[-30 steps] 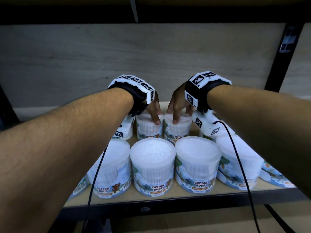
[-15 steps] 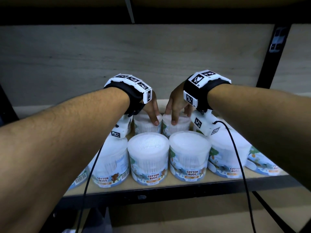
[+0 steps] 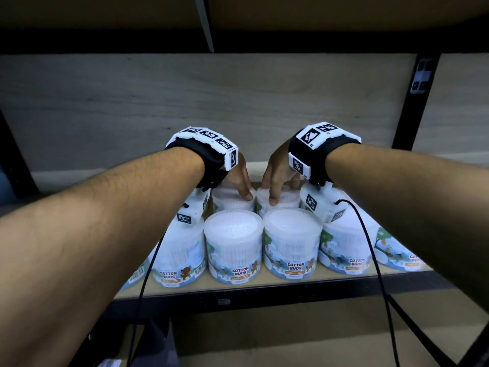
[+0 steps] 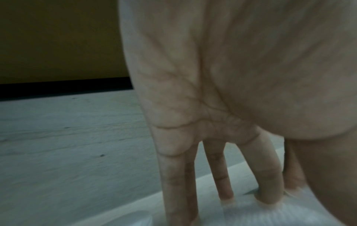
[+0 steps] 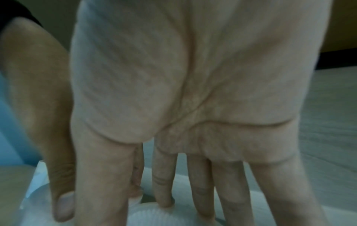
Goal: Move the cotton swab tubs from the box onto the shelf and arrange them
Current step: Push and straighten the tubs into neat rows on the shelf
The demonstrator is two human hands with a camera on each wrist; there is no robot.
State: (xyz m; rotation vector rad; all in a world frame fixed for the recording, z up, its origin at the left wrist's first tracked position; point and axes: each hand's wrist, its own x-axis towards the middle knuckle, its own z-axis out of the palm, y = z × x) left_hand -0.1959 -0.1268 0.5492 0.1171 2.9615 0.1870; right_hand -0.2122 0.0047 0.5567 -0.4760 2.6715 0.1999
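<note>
Cotton swab tubs, white-topped with "COTTON BUDS" labels, stand on the shelf [image 3: 264,283] in two rows. Several fill the front row, among them two middle ones [image 3: 234,247] [image 3: 292,245]. Behind them stand two back tubs. My left hand [image 3: 239,185] rests on the left back tub [image 3: 229,203], thumb on the lid's near side. My right hand [image 3: 275,184] rests the same way on the right back tub [image 3: 288,200]. In the wrist views the left fingers [image 4: 267,191] and right fingers [image 5: 164,191] are straight, tips on the white lids.
A grey wood back panel [image 3: 238,102] closes the shelf behind; an upper shelf [image 3: 264,38] hangs low overhead. A black upright [image 3: 407,102] stands at the right. Black cables [image 3: 375,260] trail from both wrists over the front tubs. A brown cardboard surface [image 3: 291,340] lies below.
Both hands stay on the same two back tubs. The head view has drawn back, so the tubs look smaller and more of the shelf's front rail shows.
</note>
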